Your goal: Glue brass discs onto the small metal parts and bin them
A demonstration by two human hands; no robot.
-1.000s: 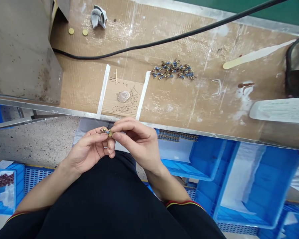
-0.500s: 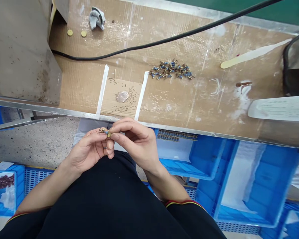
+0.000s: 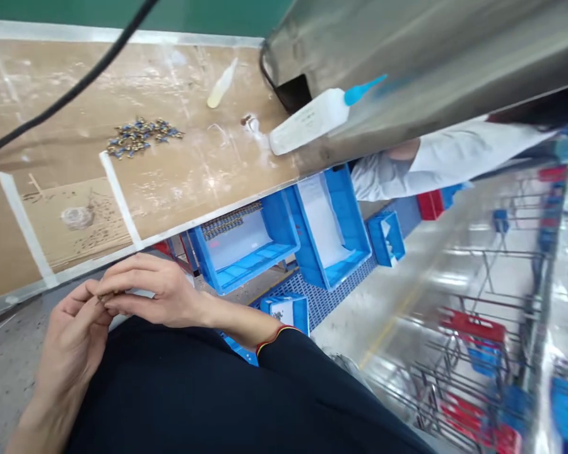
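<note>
My left hand [image 3: 73, 334] and my right hand [image 3: 151, 290] meet over my lap, just below the bench edge. Both pinch a small brass and blue part [image 3: 105, 296] between the fingertips; most of it is hidden by the fingers. On the brown bench top [image 3: 199, 170] lies a heap of several similar small blue and brass parts [image 3: 139, 135]. A taped-off square with a small shiny disc [image 3: 78, 216] sits at the left, close to my hands.
A white squeeze bottle with a blue nozzle [image 3: 319, 113] lies at the bench's right end under a metal housing [image 3: 407, 50]. A black cable [image 3: 71, 91] crosses the bench. Blue bins [image 3: 331, 227] stand below. Another person's white sleeve [image 3: 449, 157] shows at right. Wire racks [image 3: 478, 315] beyond.
The view has swung sharply to the right and tilted, bringing the bottle, the racks and another person's sleeve into sight. My hands stay together on the small part.
</note>
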